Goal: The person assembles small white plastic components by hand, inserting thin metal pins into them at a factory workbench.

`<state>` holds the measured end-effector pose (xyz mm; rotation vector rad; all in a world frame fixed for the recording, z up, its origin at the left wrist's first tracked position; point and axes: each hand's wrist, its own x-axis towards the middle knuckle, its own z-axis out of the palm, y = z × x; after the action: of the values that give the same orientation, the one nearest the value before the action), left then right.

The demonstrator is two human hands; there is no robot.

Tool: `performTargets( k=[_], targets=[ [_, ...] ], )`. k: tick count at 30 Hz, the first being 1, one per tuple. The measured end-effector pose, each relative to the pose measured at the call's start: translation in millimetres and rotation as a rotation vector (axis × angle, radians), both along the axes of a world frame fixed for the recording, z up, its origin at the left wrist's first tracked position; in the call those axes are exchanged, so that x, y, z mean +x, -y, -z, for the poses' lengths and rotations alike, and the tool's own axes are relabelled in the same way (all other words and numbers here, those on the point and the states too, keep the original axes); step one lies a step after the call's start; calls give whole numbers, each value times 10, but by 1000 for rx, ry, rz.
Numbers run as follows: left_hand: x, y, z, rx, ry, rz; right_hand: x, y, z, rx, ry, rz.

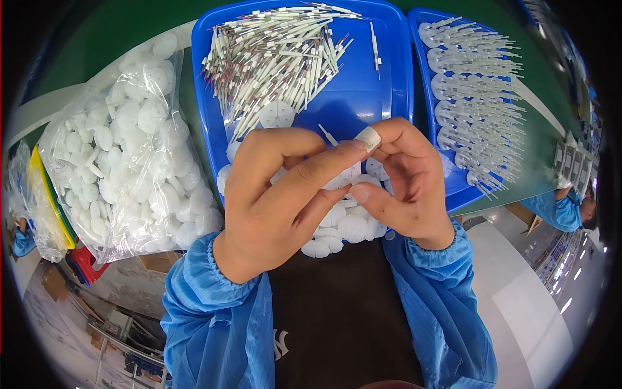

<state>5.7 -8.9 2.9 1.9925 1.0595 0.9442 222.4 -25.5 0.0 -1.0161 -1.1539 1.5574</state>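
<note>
Both hands meet front and centre over the broad blue plastic tray (359, 71)! The left hand (275, 191) comes in with its index finger and thumb drawn close together, and the right hand (408, 185) faces it, index finger and thumb curved round with only a small gap between their tips. The two sets of fingers nearly touch, and what they have hold of is mostly hidden; I cannot tell what each one grips. A slim white stick (327, 134) pokes up just behind the left index finger, and a small white patch (368, 138) shows at the fingertips.

Below them, a pile of round white plastic discs (353, 227) spills at the tray's near end. At the far end lies a tangled heap of slim white sticks with dark and reddish tips (278, 65), one lone disc (276, 115) at its near edge. To the left, a bulging clear plastic bag (120, 249) full of white pieces; to the right, a second blue tray (422, 74) carries rows of discs bristling with sticks (479, 97). Under it all, the green tabletop (129, 29)!
</note>
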Motion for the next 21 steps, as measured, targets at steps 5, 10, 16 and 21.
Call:
performTargets(
  k=[5,10,16,21],
  targets=[
    [-27,-31,-25,3,41,89,30,-25,-145,-250,58,-10],
    [-98,-48,-82,-99,193,114,58,-401,-118,273,946,183],
    [-244,-99,107,-108,399,43,-11,-862,263,831,1838,237],
    [-240,2,32,-466,433,-102,-67,-354,-89,336,833,246]
  ],
)
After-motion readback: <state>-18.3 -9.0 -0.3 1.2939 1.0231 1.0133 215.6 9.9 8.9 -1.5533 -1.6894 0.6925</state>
